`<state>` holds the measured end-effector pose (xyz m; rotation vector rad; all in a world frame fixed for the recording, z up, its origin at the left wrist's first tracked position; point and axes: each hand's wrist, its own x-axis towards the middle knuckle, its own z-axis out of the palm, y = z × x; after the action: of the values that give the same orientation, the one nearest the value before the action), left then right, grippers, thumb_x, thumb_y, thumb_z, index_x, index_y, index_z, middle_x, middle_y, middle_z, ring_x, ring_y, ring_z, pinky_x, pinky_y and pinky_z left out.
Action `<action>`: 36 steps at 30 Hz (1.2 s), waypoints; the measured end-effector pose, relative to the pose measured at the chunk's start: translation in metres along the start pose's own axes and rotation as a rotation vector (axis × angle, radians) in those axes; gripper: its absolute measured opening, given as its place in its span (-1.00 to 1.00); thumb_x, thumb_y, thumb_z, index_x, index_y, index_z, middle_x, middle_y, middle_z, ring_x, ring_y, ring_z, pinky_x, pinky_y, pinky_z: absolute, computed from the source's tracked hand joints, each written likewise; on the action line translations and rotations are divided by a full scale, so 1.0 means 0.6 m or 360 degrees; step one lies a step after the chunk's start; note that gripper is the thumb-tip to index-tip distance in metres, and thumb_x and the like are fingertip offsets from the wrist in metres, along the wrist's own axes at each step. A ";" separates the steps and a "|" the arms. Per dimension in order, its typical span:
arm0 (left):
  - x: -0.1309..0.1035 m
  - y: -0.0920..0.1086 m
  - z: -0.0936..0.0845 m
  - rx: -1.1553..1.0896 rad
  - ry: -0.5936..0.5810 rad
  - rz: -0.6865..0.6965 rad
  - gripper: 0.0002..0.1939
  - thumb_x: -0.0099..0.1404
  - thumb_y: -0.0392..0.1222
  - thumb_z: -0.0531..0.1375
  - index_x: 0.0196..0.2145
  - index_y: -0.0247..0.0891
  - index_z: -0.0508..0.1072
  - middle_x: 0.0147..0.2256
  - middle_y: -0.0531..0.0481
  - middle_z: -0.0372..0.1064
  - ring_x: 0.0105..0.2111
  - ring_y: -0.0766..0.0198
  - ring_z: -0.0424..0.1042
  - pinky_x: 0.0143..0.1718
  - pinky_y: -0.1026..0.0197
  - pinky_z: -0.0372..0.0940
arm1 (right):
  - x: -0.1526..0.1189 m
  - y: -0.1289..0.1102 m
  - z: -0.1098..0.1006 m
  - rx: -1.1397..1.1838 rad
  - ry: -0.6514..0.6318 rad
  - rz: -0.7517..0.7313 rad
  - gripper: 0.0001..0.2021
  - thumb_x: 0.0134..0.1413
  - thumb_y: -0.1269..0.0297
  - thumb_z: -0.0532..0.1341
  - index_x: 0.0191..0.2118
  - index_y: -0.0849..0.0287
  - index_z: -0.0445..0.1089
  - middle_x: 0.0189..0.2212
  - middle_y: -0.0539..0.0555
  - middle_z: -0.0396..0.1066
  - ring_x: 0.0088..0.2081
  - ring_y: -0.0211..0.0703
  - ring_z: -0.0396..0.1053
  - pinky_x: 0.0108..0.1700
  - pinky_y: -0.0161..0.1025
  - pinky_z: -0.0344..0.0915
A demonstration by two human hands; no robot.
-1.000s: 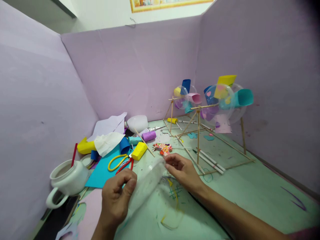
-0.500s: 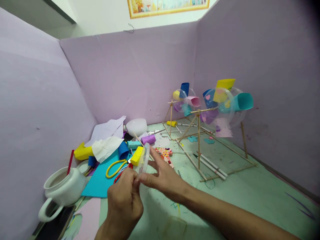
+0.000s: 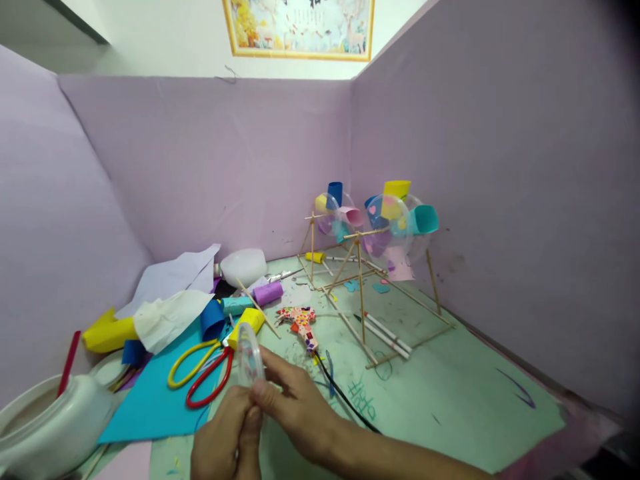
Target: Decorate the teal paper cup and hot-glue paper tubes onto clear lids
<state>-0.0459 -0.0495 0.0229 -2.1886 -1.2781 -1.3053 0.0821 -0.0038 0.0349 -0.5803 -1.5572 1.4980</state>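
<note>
Nearest you, your left hand (image 3: pixel 225 440) and right hand (image 3: pixel 295 410) meet low in the view, both pinching a clear plastic disc (image 3: pixel 250 357) that stands on edge just above your fingertips, over the green counter (image 3: pixel 450 400). Both hands are closed on its lower rim.

Just beyond the disc lie the yellow and red scissors (image 3: pixel 200 373) on a blue sheet (image 3: pixel 150 407), with a white jug (image 3: pixel 50 427) cut off at the lower left corner. A patterned glue gun (image 3: pixel 300 320) rests mid-counter, its black cord (image 3: pixel 345 397) running toward your right wrist. Rolled paper cups (image 3: pixel 245 313) and crumpled white paper (image 3: pixel 167 317) crowd the left side.

Farthest back, two stick-framed wheels (image 3: pixel 385 223) stand near the corner, already carrying coloured paper cups between clear discs. Judging from that, two models look finished, and the disc you hold is bare, so a further one seems barely started.

The disc's transparency makes its outline and any marks on it hard to read. Your left fingers are partly hidden behind your right hand, and the jug's contents cannot be seen.
</note>
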 end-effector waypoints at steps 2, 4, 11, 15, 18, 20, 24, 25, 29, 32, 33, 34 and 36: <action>0.004 0.002 0.000 -0.0117 -0.0036 -0.0048 -0.86 0.31 -0.28 0.01 -0.25 -0.20 0.36 -0.49 0.05 0.42 -0.49 0.31 0.46 -0.54 0.36 0.28 | 0.002 0.010 -0.003 -0.0003 -0.0004 -0.0005 -0.50 0.06 -0.06 0.19 0.07 0.08 0.36 -0.14 0.09 0.46 -0.11 0.00 0.36 -0.04 -0.08 0.28; 0.006 0.002 -0.001 -0.0153 -0.0051 -0.0026 -0.91 0.27 -0.31 0.06 -0.30 -0.21 0.35 -0.49 0.04 0.41 -0.49 0.31 0.45 -0.56 0.36 0.26 | 0.004 0.016 -0.004 -0.0013 -0.0001 -0.0007 -0.53 0.08 -0.03 0.18 0.05 0.09 0.38 -0.18 0.07 0.47 -0.14 -0.02 0.37 -0.07 -0.11 0.29; 0.000 0.002 -0.005 -0.0058 0.0006 0.0078 -0.82 0.21 -0.39 0.10 -0.50 -0.18 0.24 -0.65 0.13 0.24 -0.64 0.37 0.31 -0.60 0.35 0.18 | -0.003 0.007 0.002 -0.0094 0.0023 -0.0090 -0.71 0.09 0.09 0.18 -0.15 0.14 0.47 -0.22 0.06 0.45 -0.15 -0.08 0.35 -0.04 -0.13 0.26; 0.003 0.004 -0.008 -0.0106 -0.0016 -0.0037 -0.81 0.20 -0.38 0.10 -0.53 -0.21 0.25 -0.63 0.11 0.27 -0.62 0.39 0.32 -0.59 0.38 0.19 | -0.003 0.013 0.000 -0.0059 0.0132 0.0051 -0.78 0.00 0.15 0.23 -0.27 0.19 0.38 -0.39 0.02 0.39 -0.35 -0.18 0.34 -0.32 -0.25 0.31; 0.009 0.007 -0.011 -0.0177 0.0001 -0.0171 -0.81 0.19 -0.38 0.11 -0.55 -0.24 0.28 -0.61 0.10 0.30 -0.63 0.42 0.30 -0.58 0.39 0.19 | -0.002 0.018 -0.003 0.0078 0.0102 0.0104 -0.79 -0.02 0.15 0.22 -0.34 0.18 0.30 -0.50 -0.05 0.30 -0.46 -0.27 0.30 -0.43 -0.31 0.30; 0.013 0.007 -0.014 -0.0226 -0.0007 -0.0261 -0.79 0.20 -0.36 0.12 -0.58 -0.25 0.29 -0.64 0.11 0.27 -0.65 0.44 0.27 -0.60 0.40 0.18 | -0.003 0.016 -0.003 0.0132 0.0065 0.0118 -0.81 -0.04 0.16 0.21 -0.36 0.19 0.30 -0.47 -0.03 0.29 -0.44 -0.26 0.31 -0.44 -0.30 0.34; 0.017 0.003 -0.019 -0.0301 -0.0029 -0.0356 -0.74 0.21 -0.33 0.13 -0.63 -0.26 0.27 -0.67 0.12 0.22 -0.66 0.45 0.23 -0.61 0.40 0.15 | -0.002 0.006 -0.003 0.0008 0.0086 0.0092 -0.86 -0.12 0.27 0.20 -0.40 0.21 0.32 -0.45 0.00 0.32 -0.44 -0.26 0.31 -0.47 -0.29 0.37; 0.018 0.001 -0.020 -0.0320 -0.0046 -0.0361 -0.74 0.21 -0.33 0.13 -0.62 -0.26 0.27 -0.67 0.12 0.23 -0.66 0.45 0.23 -0.61 0.40 0.15 | -0.001 0.005 -0.004 -0.0025 0.0092 0.0088 -0.88 -0.14 0.29 0.19 -0.41 0.21 0.32 -0.48 -0.01 0.32 -0.46 -0.26 0.31 -0.47 -0.28 0.37; 0.017 -0.002 -0.023 -0.0381 -0.0133 -0.0365 -0.77 0.20 -0.33 0.13 -0.60 -0.27 0.29 -0.64 0.10 0.27 -0.63 0.44 0.26 -0.58 0.39 0.18 | 0.006 0.008 -0.009 -0.0067 0.0082 0.0157 -0.90 -0.22 0.31 0.20 -0.48 0.22 0.34 -0.59 -0.05 0.31 -0.56 -0.29 0.31 -0.50 -0.27 0.36; 0.017 -0.001 -0.025 -0.0367 -0.0139 -0.0361 -0.79 0.18 -0.33 0.13 -0.60 -0.26 0.30 -0.63 0.07 0.30 -0.62 0.41 0.28 -0.57 0.36 0.20 | 0.009 0.014 -0.012 -0.0045 0.0062 0.0245 -0.91 -0.27 0.33 0.22 -0.52 0.23 0.35 -0.64 -0.05 0.34 -0.60 -0.32 0.31 -0.52 -0.32 0.30; 0.017 -0.001 -0.026 -0.0347 -0.0134 -0.0360 -0.79 0.17 -0.33 0.13 -0.60 -0.26 0.30 -0.63 0.07 0.30 -0.62 0.41 0.28 -0.58 0.36 0.20 | 0.010 0.015 -0.012 -0.0040 0.0063 0.0265 -0.92 -0.28 0.35 0.23 -0.53 0.23 0.36 -0.65 -0.05 0.35 -0.60 -0.33 0.31 -0.53 -0.34 0.29; 0.018 -0.001 -0.027 -0.0328 -0.0127 -0.0362 -0.80 0.16 -0.34 0.13 -0.61 -0.26 0.30 -0.63 0.06 0.30 -0.62 0.40 0.28 -0.58 0.36 0.20 | 0.010 0.016 -0.012 -0.0040 0.0068 0.0275 -0.93 -0.29 0.36 0.24 -0.54 0.23 0.36 -0.66 -0.05 0.35 -0.60 -0.33 0.31 -0.53 -0.35 0.28; 0.019 -0.001 -0.029 -0.0310 -0.0126 -0.0371 -0.79 0.15 -0.34 0.12 -0.62 -0.26 0.29 -0.64 0.07 0.29 -0.63 0.41 0.27 -0.60 0.37 0.18 | 0.010 0.018 -0.011 -0.0036 0.0077 0.0269 -0.94 -0.31 0.39 0.26 -0.56 0.22 0.37 -0.66 -0.05 0.37 -0.60 -0.33 0.32 -0.53 -0.36 0.27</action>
<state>-0.0537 -0.0539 0.0415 -2.2963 -1.5339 -1.5000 0.0822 0.0064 0.0256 -0.7718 -1.5204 1.5811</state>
